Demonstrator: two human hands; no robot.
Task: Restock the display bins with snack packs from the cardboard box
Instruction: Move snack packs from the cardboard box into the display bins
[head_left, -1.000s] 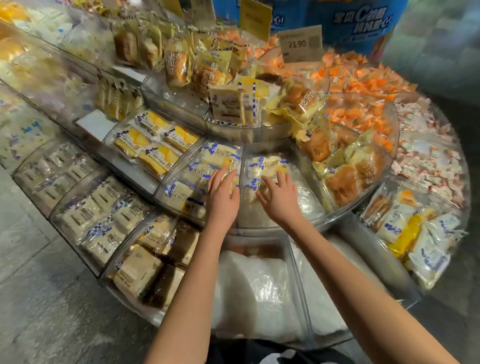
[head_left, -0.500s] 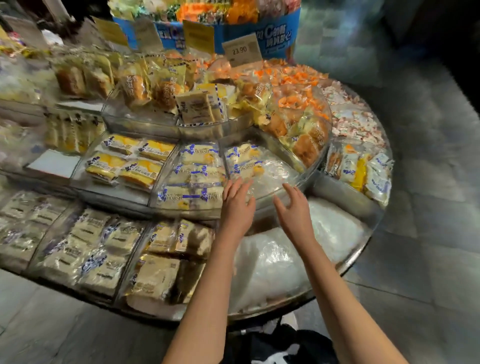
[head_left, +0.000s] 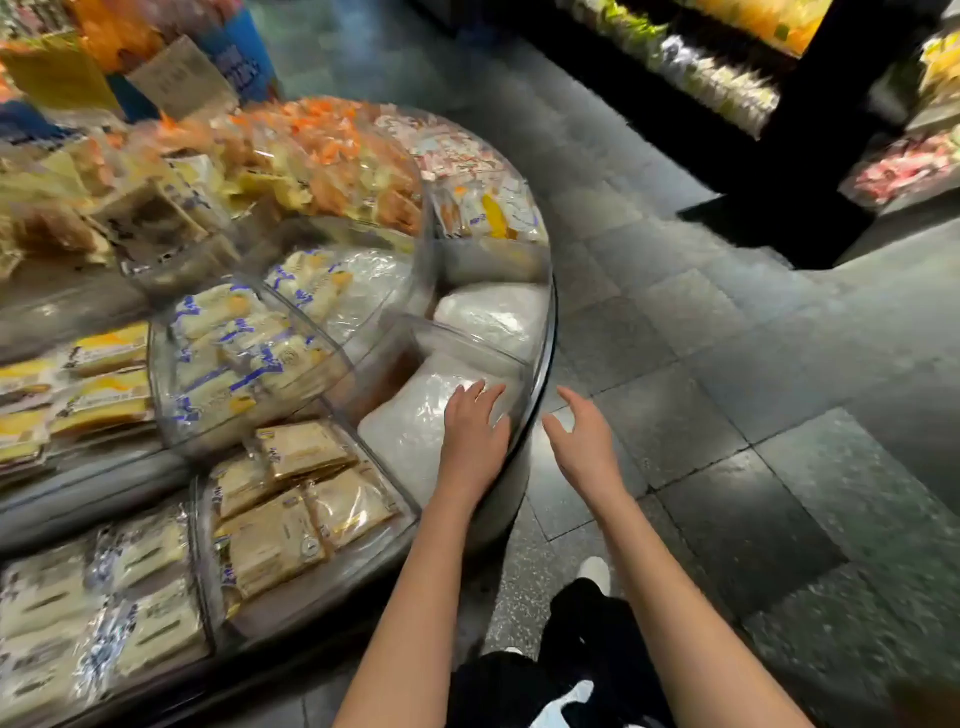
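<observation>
**Entry: both hands empty at the outer edge of the display stand**

Snack packs (head_left: 234, 338), white with blue print, lay stacked in a clear middle-tier bin (head_left: 249, 434) toward the left of the round display stand (head_left: 546, 322). Below it, at the stand's near edge, tan packs (head_left: 306, 499) filled a lower-tier bin (head_left: 400, 506).

The next lower-tier compartment (head_left: 467, 340), at the stand's outer right edge, held only crumpled white plastic padding (head_left: 410, 431).

My left hand (head_left: 475, 431) was over that compartment, at its outer wall, palm down, fingers straight and slightly spread, gripping nothing. Whether the fingertips touched the padding I could not tell; the frame was motion-blurred.

My right hand (head_left: 584, 441) was just beyond the stand's rim, over the floor (head_left: 727, 415), fingers loosely spread, thumb apart, also holding nothing. The two hands were near each other, with the rim between them.

Further in, the top tier carried orange-wrapped packs (head_left: 322, 130), with a tilted price card (head_left: 182, 78) behind them; the print was unreadable. Yellow-labelled packs (head_left: 104, 358) sat at the stand's left edge.

Grey stone tiles made up the floor. One white shoe (head_left: 595, 571) showed beneath my forearms.
</observation>
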